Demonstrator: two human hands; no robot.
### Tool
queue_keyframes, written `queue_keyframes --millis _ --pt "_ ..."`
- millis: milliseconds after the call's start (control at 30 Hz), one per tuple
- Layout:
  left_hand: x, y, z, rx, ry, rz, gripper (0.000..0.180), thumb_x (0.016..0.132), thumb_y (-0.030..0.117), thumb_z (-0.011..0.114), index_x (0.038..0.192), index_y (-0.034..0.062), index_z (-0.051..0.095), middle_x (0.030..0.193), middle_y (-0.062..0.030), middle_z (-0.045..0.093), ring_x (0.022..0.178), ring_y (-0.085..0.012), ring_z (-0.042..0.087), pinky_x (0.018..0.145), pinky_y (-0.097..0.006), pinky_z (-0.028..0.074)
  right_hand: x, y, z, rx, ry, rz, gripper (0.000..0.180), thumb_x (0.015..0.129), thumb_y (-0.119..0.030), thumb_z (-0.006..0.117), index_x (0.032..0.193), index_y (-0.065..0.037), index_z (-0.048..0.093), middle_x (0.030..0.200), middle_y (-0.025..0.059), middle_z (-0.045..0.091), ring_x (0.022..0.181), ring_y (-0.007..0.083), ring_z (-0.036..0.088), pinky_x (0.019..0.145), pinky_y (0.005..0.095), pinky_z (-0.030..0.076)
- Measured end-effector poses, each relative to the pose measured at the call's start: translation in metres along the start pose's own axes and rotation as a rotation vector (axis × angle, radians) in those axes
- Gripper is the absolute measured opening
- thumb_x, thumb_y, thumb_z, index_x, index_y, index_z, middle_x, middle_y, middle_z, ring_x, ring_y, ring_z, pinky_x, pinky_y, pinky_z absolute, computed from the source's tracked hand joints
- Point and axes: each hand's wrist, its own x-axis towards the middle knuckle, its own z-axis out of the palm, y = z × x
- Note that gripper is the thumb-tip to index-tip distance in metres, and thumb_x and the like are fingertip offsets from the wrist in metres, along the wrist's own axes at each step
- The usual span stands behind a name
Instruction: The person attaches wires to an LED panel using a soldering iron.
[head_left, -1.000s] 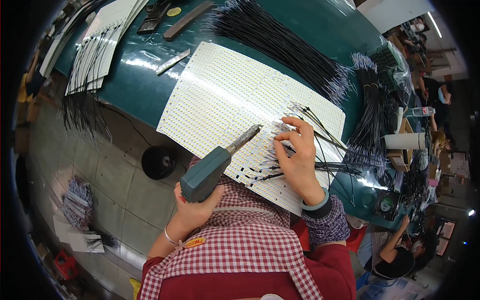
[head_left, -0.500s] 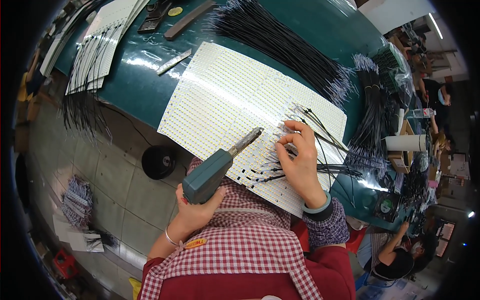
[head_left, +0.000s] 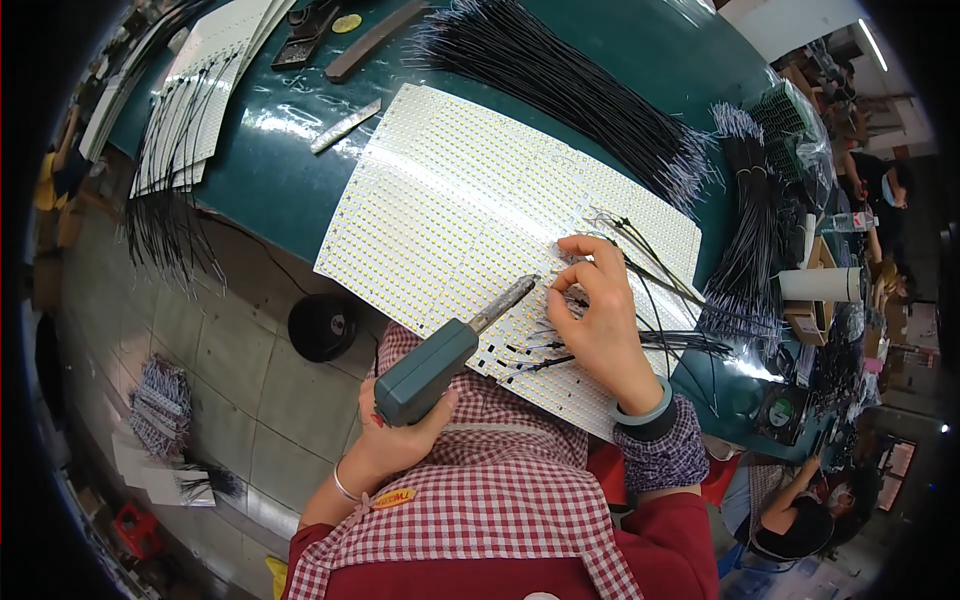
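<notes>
My left hand (head_left: 405, 435) is wrapped round the dark green handle of a soldering gun (head_left: 430, 370). Its metal tip slants up and right over a white LED board (head_left: 430, 190) dotted with rows of small yellow chips. Just right of the tip, the thumb and index finger of my right hand (head_left: 603, 320) are pinched together low over the board. A thin black wire seems to be in that pinch, mostly hidden by the fingers. Several black wires (head_left: 680, 342) with pale ends lie across the board's right part, around and under this hand.
A thick bundle of black wires (head_left: 560, 100) lies behind the board, another (head_left: 745, 220) to its right. Boards with wires attached (head_left: 195, 110) overhang the table's left edge. A metal bar (head_left: 375, 40) lies at the back. A black bin (head_left: 322, 327) stands below; a person sits at lower right.
The soldering gun's tip has moved slightly right and down, closer to my right fingertips. My right hand stays pinched at nearly the same spot on the board.
</notes>
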Motion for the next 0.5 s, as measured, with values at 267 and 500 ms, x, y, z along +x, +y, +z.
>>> queue_keyframes --millis 267,500 --pt "-0.002 -0.012 0.003 0.167 0.012 0.213 0.016 0.074 0.002 0.073 0.088 0.0002 0.066 0.08 -0.0058 0.065 0.061 -0.0116 0.06 0.054 -0.023 0.045 0.004 -0.003 -0.001 -0.043 -0.024 -0.005 0.01 0.07 0.004 0.063 0.072 0.002 0.054 0.11 0.0154 0.054 0.104 0.0325 0.052 0.088 0.0382 0.043" --pt "0.006 0.001 0.0 0.147 -0.076 0.193 0.016 0.072 0.0 0.07 0.087 -0.0005 0.065 0.076 -0.0064 0.062 0.059 -0.0123 0.059 0.052 -0.024 0.044 0.005 -0.003 -0.001 -0.059 -0.023 -0.004 0.009 0.07 0.004 0.063 0.072 0.002 0.054 0.11 0.0154 0.054 0.104 0.0325 0.052 0.087 0.038 0.043"
